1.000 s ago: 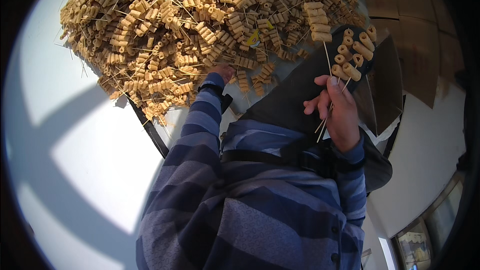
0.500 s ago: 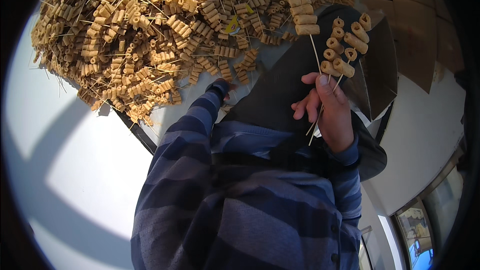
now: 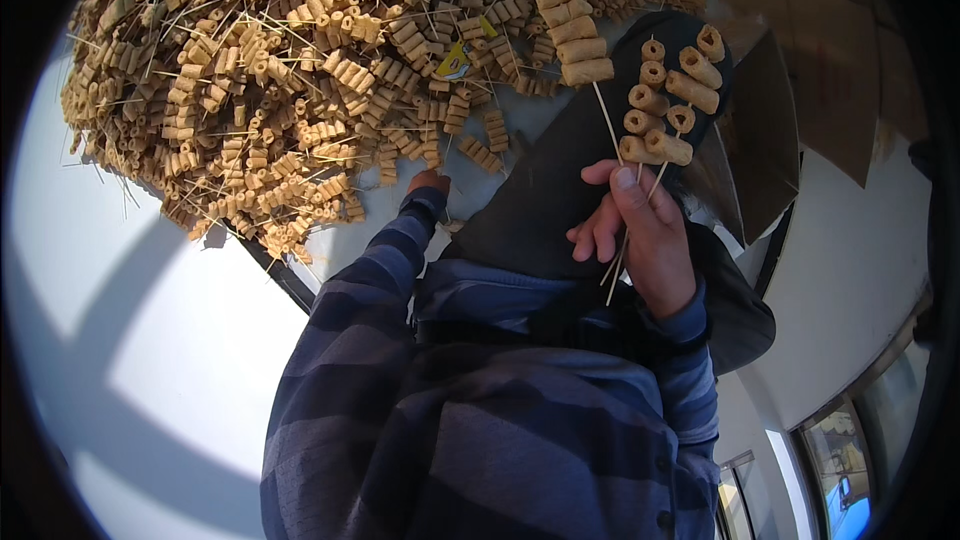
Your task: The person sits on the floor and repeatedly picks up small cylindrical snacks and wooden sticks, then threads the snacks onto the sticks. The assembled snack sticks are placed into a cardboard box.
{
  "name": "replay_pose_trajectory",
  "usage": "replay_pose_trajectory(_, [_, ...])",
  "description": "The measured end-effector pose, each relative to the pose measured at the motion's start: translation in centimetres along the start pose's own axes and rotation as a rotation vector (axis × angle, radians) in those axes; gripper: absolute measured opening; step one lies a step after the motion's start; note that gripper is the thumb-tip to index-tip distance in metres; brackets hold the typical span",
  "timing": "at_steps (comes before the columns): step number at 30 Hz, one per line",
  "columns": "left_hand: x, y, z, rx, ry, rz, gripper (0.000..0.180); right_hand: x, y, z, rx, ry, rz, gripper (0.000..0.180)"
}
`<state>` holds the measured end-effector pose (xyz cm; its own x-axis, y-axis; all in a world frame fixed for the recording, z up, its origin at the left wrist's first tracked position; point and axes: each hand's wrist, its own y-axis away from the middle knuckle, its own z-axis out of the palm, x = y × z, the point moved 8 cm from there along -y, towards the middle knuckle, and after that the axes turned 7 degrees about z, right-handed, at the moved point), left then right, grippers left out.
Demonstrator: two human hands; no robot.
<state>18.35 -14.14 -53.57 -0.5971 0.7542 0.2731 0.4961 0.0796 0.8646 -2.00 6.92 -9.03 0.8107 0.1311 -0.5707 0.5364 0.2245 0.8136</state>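
Note:
Three thin wooden skewers threaded with tan, hollow puffed rolls fan out from my right hand (image 3: 645,225). Its thumb and fingers pinch the bare stick ends. The leftmost skewer (image 3: 576,38) leans toward the heap; the middle skewer (image 3: 647,100) and the right skewer (image 3: 692,90) stand close together. At the near edge of a big heap of skewered rolls (image 3: 260,70), my left hand (image 3: 430,181) reaches in just below one skewer (image 3: 430,148). Shadow and the back of that hand hide its fingers. A separate skewer of rolls (image 3: 483,153) lies to its right.
The heap covers the far left of a pale surface (image 3: 150,340). A small yellow packet (image 3: 453,63) sits among the rolls. My dark-trousered leg (image 3: 545,170) stretches between my hands. Brown cardboard flaps (image 3: 765,130) stand on the right, beyond my right hand.
My left hand has shifted slightly left, against the heap's near edge. The right hand and its skewers sit a little farther left and lower in view.

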Motion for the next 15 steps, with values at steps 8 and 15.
replay_pose_trajectory(8, [3.4,11.5,-9.7,0.069,-0.362,0.696,0.019,0.0,0.8,0.5,-0.063,0.025,-0.070,0.038])
replay_pose_trajectory(15, [8.4,21.7,-24.3,-0.042,1.321,0.343,0.039,0.6,1.1,0.4,-0.115,-0.146,-0.120,0.039])
